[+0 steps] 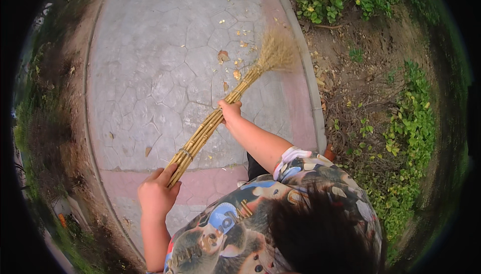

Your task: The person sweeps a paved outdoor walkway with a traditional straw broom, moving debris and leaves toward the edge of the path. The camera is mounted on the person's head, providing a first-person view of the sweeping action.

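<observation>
A long broom [204,126] made of bundled bamboo-like stalks slants across the path in front of me. My left hand [158,190] is closed round its near end, at the lower left. Farther up the handle, my right hand [230,111] grips the stalks from the right side. The pale, bushy bristle head [277,51] points to the far right, blurred, over the path's pinkish border. Dry leaves [223,56] lie on the paving just left of the bristles, with small yellow ones scattered around them.
The grey paved path [145,73] has a pink border and a raised curb [306,58] on the right. Beyond the curb are bare soil with leaf litter [345,68] and green shrubs [411,133]. Another curb [86,88] and dark plants run along the left.
</observation>
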`<state>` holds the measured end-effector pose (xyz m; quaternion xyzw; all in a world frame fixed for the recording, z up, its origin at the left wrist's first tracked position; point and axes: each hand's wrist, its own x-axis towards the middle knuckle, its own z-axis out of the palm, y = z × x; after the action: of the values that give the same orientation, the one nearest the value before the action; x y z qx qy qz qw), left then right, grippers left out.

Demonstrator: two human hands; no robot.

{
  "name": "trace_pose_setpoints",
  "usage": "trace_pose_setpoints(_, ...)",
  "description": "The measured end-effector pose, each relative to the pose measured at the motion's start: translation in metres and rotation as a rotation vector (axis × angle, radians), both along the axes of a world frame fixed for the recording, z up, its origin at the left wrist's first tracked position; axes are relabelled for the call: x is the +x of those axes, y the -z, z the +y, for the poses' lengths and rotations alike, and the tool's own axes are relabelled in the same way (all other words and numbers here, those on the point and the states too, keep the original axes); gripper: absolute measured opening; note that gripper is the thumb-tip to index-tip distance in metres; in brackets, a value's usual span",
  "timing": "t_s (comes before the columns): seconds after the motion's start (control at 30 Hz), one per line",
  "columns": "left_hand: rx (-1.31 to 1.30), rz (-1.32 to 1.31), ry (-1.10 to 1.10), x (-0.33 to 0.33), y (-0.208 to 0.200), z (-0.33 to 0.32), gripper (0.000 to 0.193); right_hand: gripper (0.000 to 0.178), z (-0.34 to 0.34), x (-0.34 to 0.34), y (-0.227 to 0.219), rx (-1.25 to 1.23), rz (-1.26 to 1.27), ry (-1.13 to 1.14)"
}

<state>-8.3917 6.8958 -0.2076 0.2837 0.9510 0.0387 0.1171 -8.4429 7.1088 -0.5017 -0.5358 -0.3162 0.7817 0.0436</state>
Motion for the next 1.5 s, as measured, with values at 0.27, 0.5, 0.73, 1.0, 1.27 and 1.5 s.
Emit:
trace_pose_setpoints(0.27,0.132,0.156,0.002,-0.01,0.035,0.067,0.039,0.038,0.086,-0.077,0.041,-0.065,0.172,-0.116)
trace_pose_setpoints(0.5,0.61,-0.157,-0.467,0.08,0.038,-0.007,0.044,0.045,0.091,-0.015,-0.028,-0.248,0.381,-0.264)
trace_pose_setpoints(0.73,0.985,-0.599,-1.084,0.254,0.036,-0.07,0.048,0.027,0.027,0.043,0.035,-0.444,-0.055,-0.296)
trace_pose_setpoints(1.0,0.325,0.473,-1.803,0.586,-0.018,0.003,0.038,0.026,-0.111,0.29,0.029,-0.646,-0.217,-0.958)
trace_pose_setpoints(1.27,-0.102,0.676,-1.852,0.698,-0.107,0.167,0.02,0.026,-0.184,0.489,-0.017,-0.743,-0.375,-1.62)
trace_pose_setpoints(1.5,-0.067,0.453,-1.986,0.595,-0.08,0.175,0.008,0.023,-0.128,0.465,0.064,-0.596,-0.477,-1.884)
